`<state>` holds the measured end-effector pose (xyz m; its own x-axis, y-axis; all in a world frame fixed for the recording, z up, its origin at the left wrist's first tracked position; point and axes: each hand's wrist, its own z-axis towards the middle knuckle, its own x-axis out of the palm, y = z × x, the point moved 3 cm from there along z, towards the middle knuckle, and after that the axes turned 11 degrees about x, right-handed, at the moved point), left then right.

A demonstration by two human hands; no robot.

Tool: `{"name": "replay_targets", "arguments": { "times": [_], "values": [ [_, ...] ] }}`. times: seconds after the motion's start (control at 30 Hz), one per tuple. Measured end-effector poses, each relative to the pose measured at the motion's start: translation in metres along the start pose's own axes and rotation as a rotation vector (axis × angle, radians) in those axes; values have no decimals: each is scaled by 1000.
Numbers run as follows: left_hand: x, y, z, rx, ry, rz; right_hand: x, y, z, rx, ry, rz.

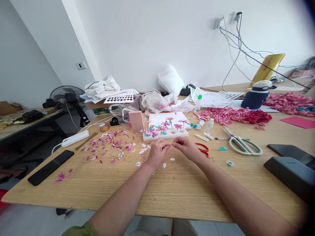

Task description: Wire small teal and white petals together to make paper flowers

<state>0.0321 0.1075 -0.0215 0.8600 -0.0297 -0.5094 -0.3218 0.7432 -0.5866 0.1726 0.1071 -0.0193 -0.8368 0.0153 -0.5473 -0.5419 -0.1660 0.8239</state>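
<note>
Left hand (pixel 157 152) and right hand (pixel 188 147) were pinched shut, contents too small to tell; open table (pixel 172 193) ran to its edge at 6 o'clock.

Pretty cluttered light wooden table (pixel 172 193): loose pink petals (pixel 108 144) scattered left of centre, a white foam block (pixel 165 132) stuck with little flowers, pale scissors (pixel 242 144) on the right, a black phone (pixel 50 167) near the left edge, and a white power strip (pixel 75 138) behind it.
</note>
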Motion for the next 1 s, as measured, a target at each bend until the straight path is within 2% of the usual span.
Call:
{"name": "replay_targets", "arguments": {
  "times": [0.13,0.27,0.37,0.43,0.57,0.63,0.7,0.87,1.0],
  "values": [
    [0,4,2,-209,-29,-205,1,2,-1,-19,-39,-21],
    [-2,3,3,-317,-77,-369,-1,3,-1,-31,-57,-29],
    [-3,7,0,-447,-103,-590,-7,5,-2,-52,-74,-29],
    [-1,11,-3,-547,-63,-804,-13,9,-4,-132,-106,-39],
    [2,14,-8,-681,77,-1130,-19,20,-11,-460,-132,-108],
    [2,13,-9,-704,113,-1177,-18,23,-13,-558,-111,-141],
    [3,12,-9,-722,138,-1203,-16,24,-14,-599,-89,-165],
    [5,9,-10,-728,208,-1265,-14,26,-15,-602,-71,-171],
    [3,6,-9,-669,221,-1105,-14,27,-15,-547,-48,-169]
  ]
}}
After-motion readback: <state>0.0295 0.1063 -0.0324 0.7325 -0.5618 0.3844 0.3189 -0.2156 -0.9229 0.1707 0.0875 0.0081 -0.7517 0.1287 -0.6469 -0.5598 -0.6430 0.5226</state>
